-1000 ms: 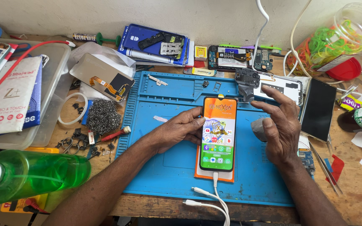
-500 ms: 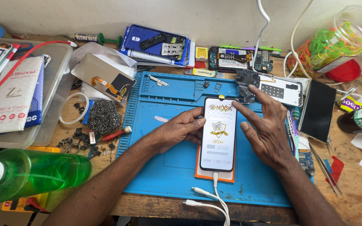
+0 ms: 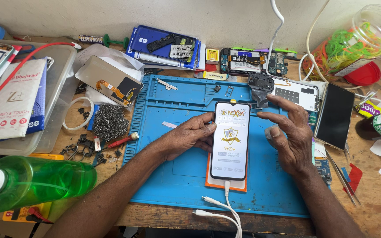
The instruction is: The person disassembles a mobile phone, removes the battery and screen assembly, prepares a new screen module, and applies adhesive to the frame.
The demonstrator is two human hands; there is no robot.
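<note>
Phone (image 3: 230, 140) mid-frame on blue mat (image 3: 177, 176); left hand (image 3: 188, 136) fingers curled against its left edge, right hand (image 3: 289, 136) open, apparently just clear of it.

Blue mat (image 3: 186, 176), white-screened phone (image 3: 230, 141), green bottle (image 3: 36, 180), white cable (image 3: 225, 207), red lid (image 3: 364, 75).

1. Two bare hands: the left hand (image 3: 189, 135) and the right hand (image 3: 288, 136).
2. One lit smartphone (image 3: 230, 140) on one blue repair mat (image 3: 173, 176).
3. One green spray bottle (image 3: 31, 181).
4. One steel wool wad (image 3: 110, 121).
5. One clear jar of rubber bands (image 3: 358, 42).
6. Two white cable plugs (image 3: 206, 207).
</note>
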